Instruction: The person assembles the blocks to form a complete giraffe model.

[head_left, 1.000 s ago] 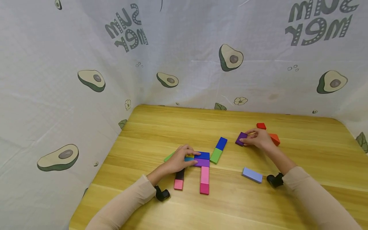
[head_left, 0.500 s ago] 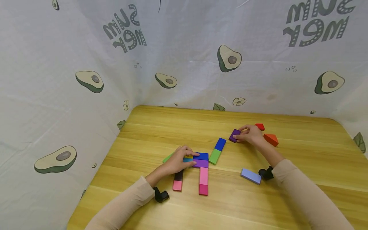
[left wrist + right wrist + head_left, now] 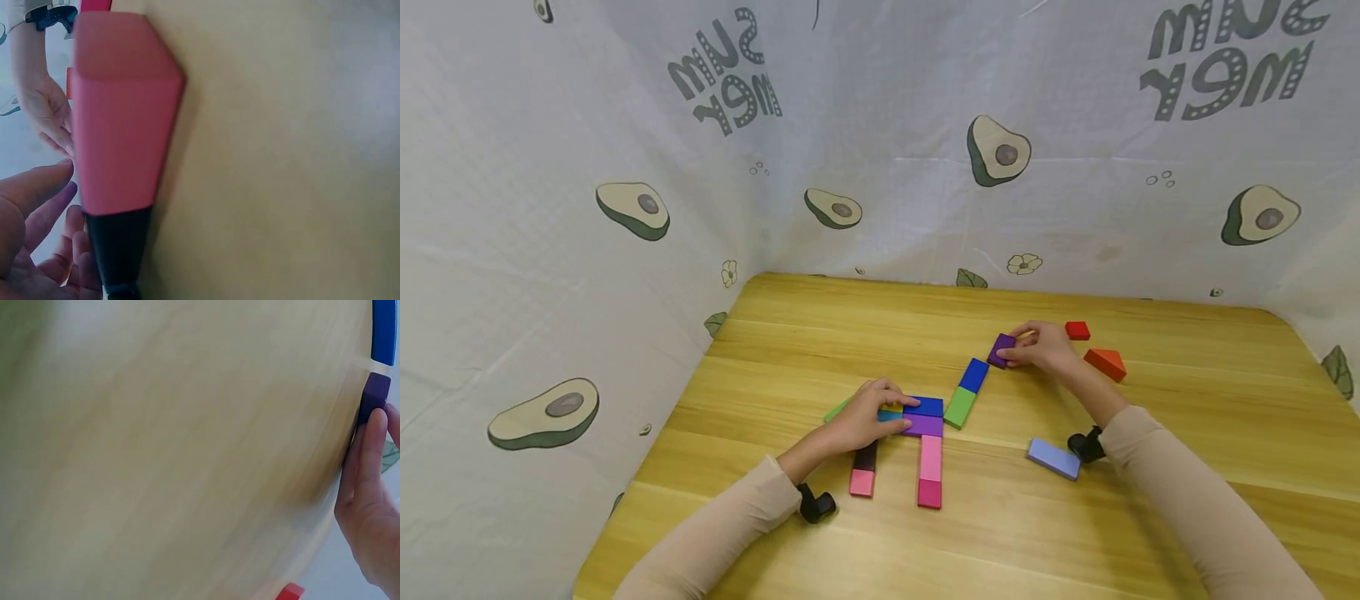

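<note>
My right hand (image 3: 1047,346) pinches a dark purple block (image 3: 1002,350) between thumb and fingers, just off the upper right end of a blue block (image 3: 973,375). A small gap parts the two in the right wrist view. That blue block adjoins a light green one (image 3: 960,407). Over a flat figure of blocks rests my left hand (image 3: 865,417), fingertips touching another blue block (image 3: 922,406) and a purple block (image 3: 922,426). Yellow, teal and green pieces are partly hidden beneath it. Below run pink (image 3: 930,458) and magenta (image 3: 929,494) blocks, plus black (image 3: 865,458) and pink (image 3: 862,483) ones.
A light blue block (image 3: 1054,459) lies at the right, near the right wrist's black camera (image 3: 1086,446). Beyond the right hand are a small red block (image 3: 1077,331) and an orange-red triangular block (image 3: 1105,363). A printed curtain (image 3: 895,150) hangs behind the wooden table (image 3: 850,325).
My right hand has moved left with the dark purple block, bringing it close to the blue block's end. The left hand stays in place on the figure.
</note>
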Tool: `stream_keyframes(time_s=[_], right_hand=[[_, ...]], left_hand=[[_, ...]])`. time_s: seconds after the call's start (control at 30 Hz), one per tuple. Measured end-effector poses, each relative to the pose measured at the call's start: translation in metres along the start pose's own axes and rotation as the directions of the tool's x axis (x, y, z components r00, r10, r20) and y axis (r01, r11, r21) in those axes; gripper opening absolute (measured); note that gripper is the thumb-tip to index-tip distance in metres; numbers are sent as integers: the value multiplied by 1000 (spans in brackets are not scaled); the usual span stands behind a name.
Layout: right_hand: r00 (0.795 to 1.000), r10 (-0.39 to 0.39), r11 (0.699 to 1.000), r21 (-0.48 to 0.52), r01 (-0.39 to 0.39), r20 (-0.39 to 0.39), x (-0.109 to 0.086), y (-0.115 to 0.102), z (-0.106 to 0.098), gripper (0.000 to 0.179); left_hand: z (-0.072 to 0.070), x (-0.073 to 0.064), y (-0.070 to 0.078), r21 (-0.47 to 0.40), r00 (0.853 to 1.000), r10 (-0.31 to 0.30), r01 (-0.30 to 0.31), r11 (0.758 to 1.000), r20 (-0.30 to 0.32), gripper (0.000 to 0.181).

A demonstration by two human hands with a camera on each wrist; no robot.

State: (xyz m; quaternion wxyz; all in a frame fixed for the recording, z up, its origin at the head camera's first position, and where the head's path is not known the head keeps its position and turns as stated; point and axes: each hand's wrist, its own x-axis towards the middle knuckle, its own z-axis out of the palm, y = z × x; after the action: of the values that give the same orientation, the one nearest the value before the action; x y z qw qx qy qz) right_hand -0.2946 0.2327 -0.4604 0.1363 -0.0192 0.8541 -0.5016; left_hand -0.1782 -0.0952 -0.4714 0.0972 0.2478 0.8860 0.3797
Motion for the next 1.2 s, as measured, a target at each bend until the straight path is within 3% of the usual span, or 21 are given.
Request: stream_keyframes(time_s=[0.1,0.33,0.6,0.73,0.93,1.2], right_hand=[[1000,-7,1000,-13,7,1,1,-1,3,53],[1000,-3,1000,-26,4,12,3,-3,5,54],[1000,-1,1000,-11,1,13,6,-5,5,55],[1000,-3,1000,-22,3,6,8,-4,5,56],[1000,-6,1000,-23,6,5,10,-2,6,54],[1000,5,1000,-22,-5,12,12,-4,7,53]], left_hand=[[-3,1,2,2,1000,-1,1,1000,13,33],[-13,14,8,-6,997,69,-69,998,32,34],[-15,47,21,-34,993,92,-90,995,73,36],[-14,67,23,-112,989,108,-96,989,103,36],[-11,91,22,-203,983,60,-24,979,176,37],[-5,104,23,-250,974,-4,63,966,228,36]])
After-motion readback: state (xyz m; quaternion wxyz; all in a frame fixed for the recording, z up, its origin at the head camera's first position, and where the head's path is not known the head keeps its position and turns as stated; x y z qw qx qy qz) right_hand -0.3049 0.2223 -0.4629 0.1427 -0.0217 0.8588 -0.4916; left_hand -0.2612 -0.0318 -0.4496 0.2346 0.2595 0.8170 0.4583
